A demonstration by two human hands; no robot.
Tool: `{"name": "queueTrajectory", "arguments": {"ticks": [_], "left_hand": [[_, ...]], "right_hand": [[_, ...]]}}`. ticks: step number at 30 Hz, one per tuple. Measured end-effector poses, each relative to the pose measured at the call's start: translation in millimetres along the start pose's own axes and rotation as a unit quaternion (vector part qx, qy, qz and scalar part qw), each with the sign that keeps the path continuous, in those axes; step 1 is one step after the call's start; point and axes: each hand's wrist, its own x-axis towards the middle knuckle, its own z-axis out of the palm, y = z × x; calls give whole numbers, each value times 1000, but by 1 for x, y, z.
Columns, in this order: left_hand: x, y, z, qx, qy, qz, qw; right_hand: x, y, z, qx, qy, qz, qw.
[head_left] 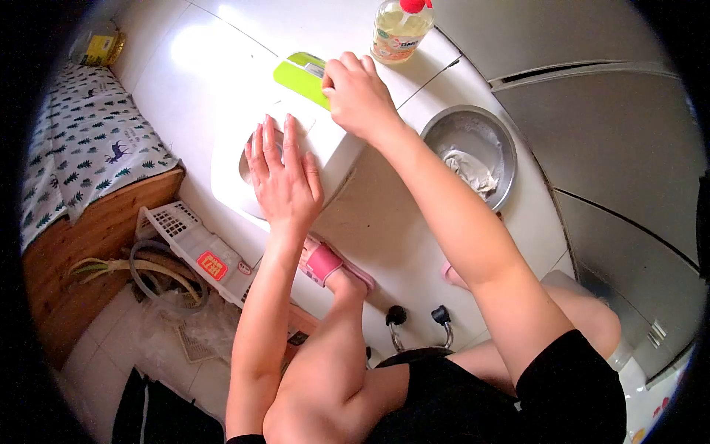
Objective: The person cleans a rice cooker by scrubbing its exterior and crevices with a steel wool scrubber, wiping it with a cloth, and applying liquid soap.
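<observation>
My left hand (285, 177) lies flat with its fingers spread on a white appliance (229, 166), over a round dark opening in its top. My right hand (356, 92) has its fingers curled round the end of a green and white brush-like tool (297, 76), which rests at the appliance's upper edge. The tool's underside is hidden. A steel basin (506, 144) with a wet whitish cloth (471, 172) in it stands on the floor to the right. Beyond my right hand is a clear bottle (399, 33) of yellowish liquid with a red cap.
A white plastic basket (194, 235) and a coiled hose (140, 255) lie at the left, below a wooden piece (96, 237) covered by a patterned cloth (103, 133). Grey cabinet doors (614, 126) line the right. My pink slipper (325, 265) is near the appliance.
</observation>
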Motion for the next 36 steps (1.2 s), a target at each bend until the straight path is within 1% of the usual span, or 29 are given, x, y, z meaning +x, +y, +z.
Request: {"name": "queueTrajectory", "arguments": {"ticks": [2,5,8,11,14,18,21,24,27,29,31,32,35,36], "left_hand": [[1,0,0,-2,3,-2,1000],[0,-1,0,-9,0,-3,1000],[0,-1,0,-12,-1,-1,1000],[-1,-1,0,-12,0,-4,1000],[0,1,0,-13,-6,-10,1000],[0,-1,-1,-13,-6,-13,1000],[-1,-1,1,-18,1,-13,1000],[0,-2,1,-25,5,-15,1000],[-1,-2,2,-25,6,-15,1000],[0,-2,2,-21,5,-13,1000],[-1,-2,3,-45,21,-16,999],[-1,-3,4,-57,30,-18,998],[-4,-5,0,-184,117,-29,976],[-6,-10,2,-211,160,-12,964]], "right_hand": [[-19,5,-10,13,10,0,1000],[-45,3,-32,29,-26,13,999],[-56,-2,-33,58,-29,43,997],[-43,-1,-24,43,7,22,999],[-15,-2,-10,-3,-4,5,1000],[9,-9,-1,-22,-24,29,999],[-10,-12,-9,-30,-29,15,999],[-31,-25,-29,-56,-59,9,997],[-50,-24,-33,-17,-76,13,997],[-60,-27,-32,-43,-63,-26,997],[-69,-38,-31,-48,-66,-50,995],[-75,-46,-30,-75,-80,-64,992],[-96,-69,-21,-30,-88,-95,991],[-100,-73,-22,-22,-102,-85,991]]}}
